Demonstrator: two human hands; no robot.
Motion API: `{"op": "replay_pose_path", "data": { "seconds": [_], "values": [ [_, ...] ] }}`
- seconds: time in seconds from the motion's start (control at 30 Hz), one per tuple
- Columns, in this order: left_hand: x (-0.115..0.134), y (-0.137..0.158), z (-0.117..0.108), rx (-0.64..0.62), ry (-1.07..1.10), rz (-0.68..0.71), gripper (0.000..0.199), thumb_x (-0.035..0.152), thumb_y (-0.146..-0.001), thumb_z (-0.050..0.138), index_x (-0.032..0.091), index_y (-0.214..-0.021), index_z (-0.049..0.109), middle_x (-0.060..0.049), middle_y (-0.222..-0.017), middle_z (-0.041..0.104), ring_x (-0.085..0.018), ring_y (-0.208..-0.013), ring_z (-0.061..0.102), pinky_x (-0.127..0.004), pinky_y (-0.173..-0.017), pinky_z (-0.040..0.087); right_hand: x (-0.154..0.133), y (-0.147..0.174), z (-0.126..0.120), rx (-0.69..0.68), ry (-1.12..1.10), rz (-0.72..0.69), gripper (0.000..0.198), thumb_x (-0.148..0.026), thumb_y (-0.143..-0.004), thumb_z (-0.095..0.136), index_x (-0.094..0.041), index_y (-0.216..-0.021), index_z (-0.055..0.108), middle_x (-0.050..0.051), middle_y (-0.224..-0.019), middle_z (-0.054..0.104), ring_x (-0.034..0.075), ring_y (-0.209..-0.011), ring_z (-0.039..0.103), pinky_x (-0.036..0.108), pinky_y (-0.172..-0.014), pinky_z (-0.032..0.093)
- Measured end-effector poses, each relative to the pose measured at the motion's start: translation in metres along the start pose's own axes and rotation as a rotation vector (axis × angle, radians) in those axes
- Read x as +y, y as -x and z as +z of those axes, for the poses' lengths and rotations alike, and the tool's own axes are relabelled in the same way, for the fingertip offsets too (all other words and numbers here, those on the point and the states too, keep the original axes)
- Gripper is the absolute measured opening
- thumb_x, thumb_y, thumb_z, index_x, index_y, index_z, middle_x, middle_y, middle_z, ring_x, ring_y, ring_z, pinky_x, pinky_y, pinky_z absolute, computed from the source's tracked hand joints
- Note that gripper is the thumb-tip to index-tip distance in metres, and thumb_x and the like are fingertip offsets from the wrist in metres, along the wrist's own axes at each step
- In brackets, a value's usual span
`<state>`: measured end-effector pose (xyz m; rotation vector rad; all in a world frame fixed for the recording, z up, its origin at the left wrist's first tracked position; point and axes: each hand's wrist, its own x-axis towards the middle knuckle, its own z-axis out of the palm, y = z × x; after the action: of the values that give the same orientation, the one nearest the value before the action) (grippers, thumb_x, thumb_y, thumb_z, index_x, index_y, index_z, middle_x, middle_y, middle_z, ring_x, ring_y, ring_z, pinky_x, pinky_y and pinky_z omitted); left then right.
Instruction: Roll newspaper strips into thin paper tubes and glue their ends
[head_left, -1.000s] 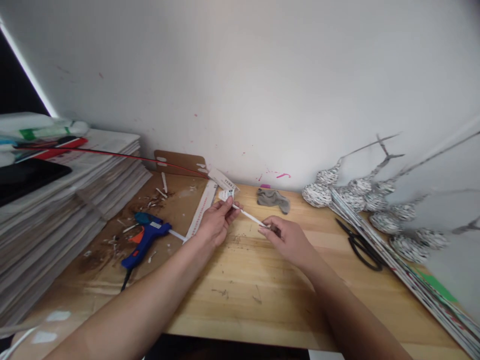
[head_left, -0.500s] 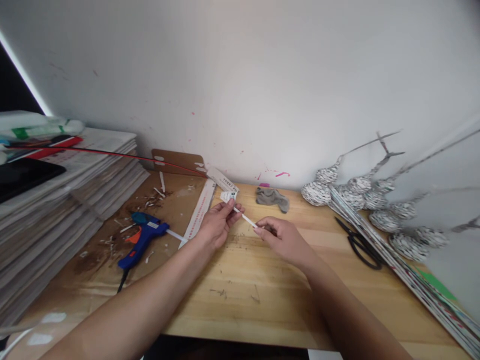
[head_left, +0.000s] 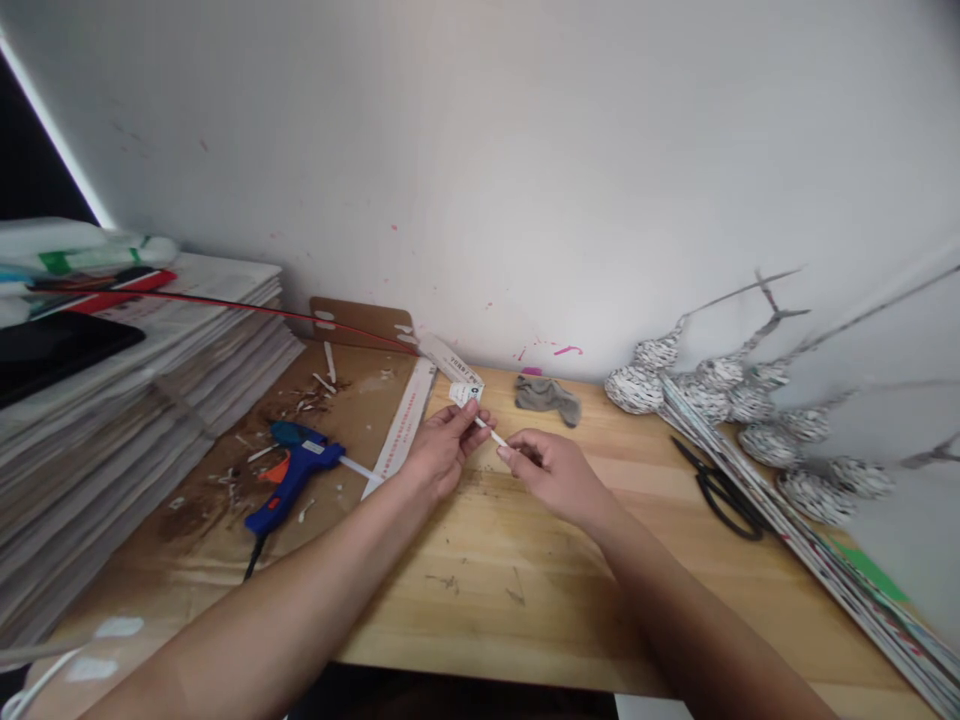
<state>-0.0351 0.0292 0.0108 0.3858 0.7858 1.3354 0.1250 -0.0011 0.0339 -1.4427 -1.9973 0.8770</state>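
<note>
Over the middle of the wooden table, a thin white rolled paper stick (head_left: pixel 491 435) spans the gap between my two hands. My left hand (head_left: pixel 442 447) pinches its upper end, where the flat printed paper strip (head_left: pixel 466 393) fans out beyond the fingertips. The lower right end sits between the thumb and fingers of my right hand (head_left: pixel 551 470). Both hands are closed on it, a short distance apart. Just behind them lies a crumpled grey cloth (head_left: pixel 547 398), touched by neither hand.
A blue glue gun (head_left: pixel 292 480) rests on stained cardboard (head_left: pixel 202 545) at left, beside a tall newspaper stack (head_left: pixel 187 390). Black scissors (head_left: pixel 724 490), a bundle of paper sticks (head_left: pixel 795 540) and several woven paper gourds (head_left: pixel 634 388) are at right. The wall (head_left: pixel 480 180) stands behind.
My right hand has shifted slightly left toward my left hand, so less of the paper stick shows between them. The whole view has moved a little.
</note>
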Motion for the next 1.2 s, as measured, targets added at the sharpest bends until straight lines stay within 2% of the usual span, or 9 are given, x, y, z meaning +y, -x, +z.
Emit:
{"op": "replay_pose_path", "data": {
  "seconds": [0.2, 0.43, 0.63, 0.77, 0.87, 1.0, 1.07, 1.13, 1.2],
  "values": [
    [0.000, -0.001, -0.001, -0.015, 0.009, -0.013, 0.013, 0.014, -0.081, 0.066, 0.010, -0.071, 0.059, -0.006, -0.071, 0.066, -0.010, -0.065, 0.066, -0.015, -0.058, 0.056, -0.001, -0.006, -0.001, -0.170, -0.256, 0.188, 0.033, -0.047, -0.090, 0.044, -0.017, -0.086, 0.059, -0.002, -0.061, 0.051, 0.010, -0.046, 0.045, 0.023, -0.046, 0.035],
    [0.004, -0.007, -0.003, 0.042, 0.039, 0.018, 0.011, 0.011, -0.085, 0.059, 0.010, -0.074, 0.060, -0.005, -0.071, 0.066, -0.010, -0.065, 0.066, -0.014, -0.057, 0.056, 0.002, 0.015, -0.008, 0.003, 0.212, -0.059, 0.034, -0.043, -0.092, 0.043, -0.018, -0.074, 0.058, 0.001, -0.064, 0.055, 0.013, -0.060, 0.049, 0.026, -0.059, 0.033],
    [0.005, -0.004, -0.001, 0.025, 0.036, -0.015, 0.012, 0.010, -0.085, 0.059, 0.009, -0.073, 0.061, -0.005, -0.070, 0.065, -0.010, -0.064, 0.066, -0.013, -0.055, 0.056, 0.005, 0.020, -0.014, -0.403, -0.496, 0.355, 0.050, -0.059, -0.091, 0.035, -0.016, -0.095, 0.061, -0.006, -0.056, 0.039, 0.007, -0.038, 0.034, 0.022, -0.038, 0.027],
    [0.005, -0.004, -0.001, 0.026, 0.043, -0.011, 0.013, 0.010, -0.085, 0.059, 0.009, -0.072, 0.060, -0.005, -0.069, 0.064, -0.009, -0.063, 0.066, -0.013, -0.056, 0.056, 0.004, 0.021, -0.019, -0.325, -0.394, 0.338, 0.043, -0.056, -0.089, 0.045, -0.017, -0.096, 0.061, -0.004, -0.061, 0.047, 0.007, -0.044, 0.042, 0.020, -0.042, 0.034],
    [0.006, -0.004, -0.001, 0.009, 0.045, -0.018, 0.012, 0.011, -0.085, 0.060, 0.008, -0.073, 0.061, -0.006, -0.071, 0.065, -0.010, -0.064, 0.066, -0.013, -0.055, 0.056, 0.006, 0.022, -0.017, -0.273, -0.415, 0.329, 0.037, -0.053, -0.089, 0.046, -0.018, -0.086, 0.058, -0.005, -0.056, 0.045, 0.005, -0.042, 0.038, 0.018, -0.040, 0.030],
    [0.008, -0.003, -0.001, -0.012, 0.056, -0.035, 0.011, 0.011, -0.085, 0.060, 0.008, -0.074, 0.063, -0.005, -0.071, 0.065, -0.009, -0.064, 0.067, -0.012, -0.055, 0.056, 0.015, 0.026, -0.009, -0.525, -0.890, 0.483, 0.031, -0.052, -0.091, 0.041, -0.023, -0.081, 0.045, -0.010, -0.047, 0.027, 0.006, -0.034, 0.019, 0.019, -0.033, 0.017],
    [0.008, -0.003, -0.001, -0.015, 0.061, -0.048, 0.010, 0.012, -0.085, 0.061, 0.008, -0.076, 0.064, -0.005, -0.070, 0.065, -0.009, -0.063, 0.067, -0.012, -0.054, 0.056, 0.018, 0.027, -0.004, -0.597, -0.971, 0.511, 0.029, -0.051, -0.092, 0.038, -0.024, -0.082, 0.043, -0.011, -0.045, 0.025, 0.007, -0.033, 0.017, 0.019, -0.033, 0.016],
    [0.007, -0.004, -0.001, -0.009, 0.063, -0.054, 0.009, 0.012, -0.084, 0.061, 0.008, -0.076, 0.064, -0.005, -0.069, 0.065, -0.009, -0.062, 0.066, -0.012, -0.053, 0.055, 0.017, 0.028, 0.000, -0.554, -0.862, 0.505, 0.035, -0.055, -0.092, 0.031, -0.024, -0.085, 0.045, -0.010, -0.046, 0.029, 0.008, -0.033, 0.023, 0.020, -0.034, 0.020],
    [0.007, -0.004, 0.000, 0.004, 0.065, -0.048, 0.010, 0.011, -0.084, 0.061, 0.008, -0.075, 0.063, -0.004, -0.068, 0.065, -0.009, -0.060, 0.066, -0.012, -0.053, 0.055, 0.012, 0.028, 0.000, -0.412, -0.571, 0.404, 0.040, -0.058, -0.091, 0.031, -0.022, -0.087, 0.048, -0.007, -0.052, 0.039, 0.010, -0.038, 0.036, 0.022, -0.039, 0.027]
  ]
}}
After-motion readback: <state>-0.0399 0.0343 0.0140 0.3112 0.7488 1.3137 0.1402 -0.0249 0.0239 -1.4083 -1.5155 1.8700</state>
